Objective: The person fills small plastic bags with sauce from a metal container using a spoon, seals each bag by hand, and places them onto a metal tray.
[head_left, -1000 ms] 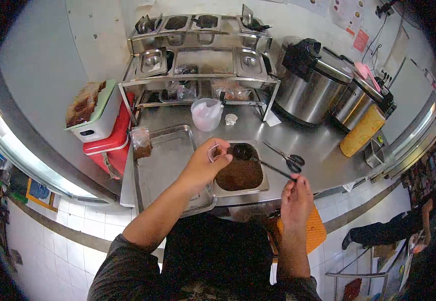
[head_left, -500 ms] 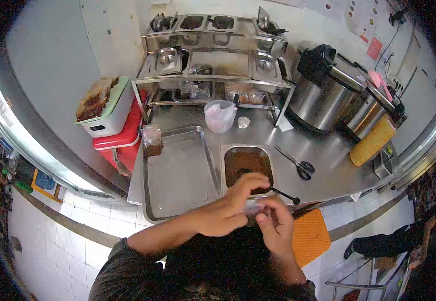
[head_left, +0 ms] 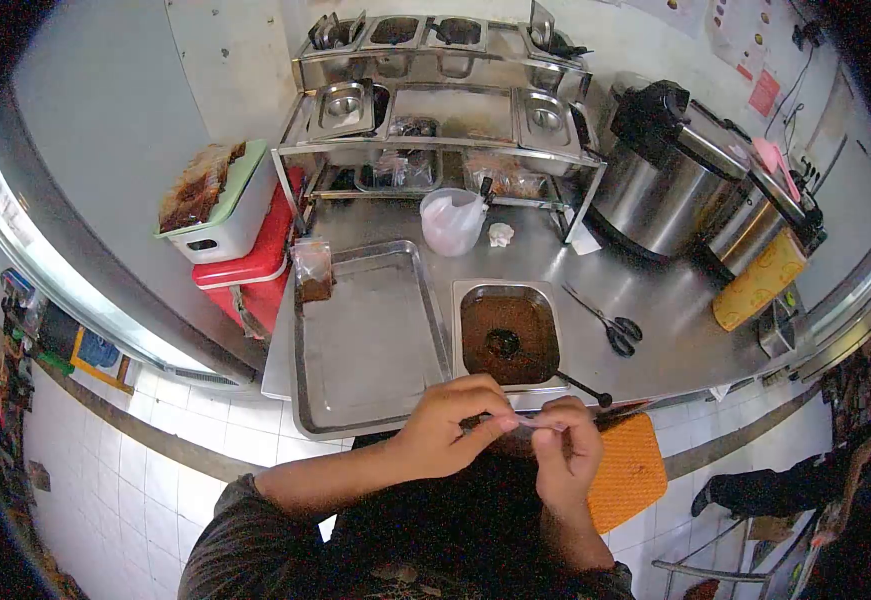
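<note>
Both hands are in front of the counter's near edge, just below a steel pan. My left hand is closed, its thumb and fingers pinching one end of a small clear plastic bag. Closed on the bag's other end is my right hand. The bag looks thin and stretched between the fingertips; I cannot see anything inside it. Brown, grainy contents fill the pan, and a black-handled spoon rests in them, its handle over the right rim. To the left lies a shallow steel tray.
A filled small bag lies at the tray's back left corner. Black-handled scissors are right of the pan. A plastic tub stands before the steel rack. Large steel cookers and a yellow roll occupy the right.
My hands have drawn down toward me, away from the pan, so its contents and the spoon's bowl show more. The bag is now stretched between both hands. The view has shifted slightly.
</note>
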The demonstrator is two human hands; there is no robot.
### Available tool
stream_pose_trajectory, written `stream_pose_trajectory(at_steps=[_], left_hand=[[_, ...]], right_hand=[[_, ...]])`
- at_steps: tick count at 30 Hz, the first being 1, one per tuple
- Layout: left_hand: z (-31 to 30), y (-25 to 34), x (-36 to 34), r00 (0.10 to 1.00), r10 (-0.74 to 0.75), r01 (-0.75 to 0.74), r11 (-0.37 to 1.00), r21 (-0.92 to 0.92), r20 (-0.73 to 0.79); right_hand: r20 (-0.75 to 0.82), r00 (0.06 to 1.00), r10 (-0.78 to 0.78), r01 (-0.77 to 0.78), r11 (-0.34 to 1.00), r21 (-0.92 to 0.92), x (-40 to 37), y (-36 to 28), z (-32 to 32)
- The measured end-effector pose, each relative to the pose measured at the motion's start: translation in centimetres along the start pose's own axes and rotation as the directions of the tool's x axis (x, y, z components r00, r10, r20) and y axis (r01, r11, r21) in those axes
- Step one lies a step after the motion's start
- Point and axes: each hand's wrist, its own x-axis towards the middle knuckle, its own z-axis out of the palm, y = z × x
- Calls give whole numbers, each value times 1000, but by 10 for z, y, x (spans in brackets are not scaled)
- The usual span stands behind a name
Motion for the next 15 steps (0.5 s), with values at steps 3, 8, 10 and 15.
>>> stream_pose_trajectory(at_steps=[3,8,10,15], left_hand=[[-3,1,3,988,151,-153,983,105,24],[-1,7,3,1000,17,-17,1000,21,4],[-2,6,1,999,46,-46,998,53,-4],[-37,4,-1,996,88,-80,954,289,-18]], right_hand=[[75,993,-88,95,990,-105,4,4,-2],[89,986,-144,157,974,-164,7,-1,1],[111,983,-145,161,974,-157,5,1,4],[95,992,-80,91,988,-122,5,-5,6]])
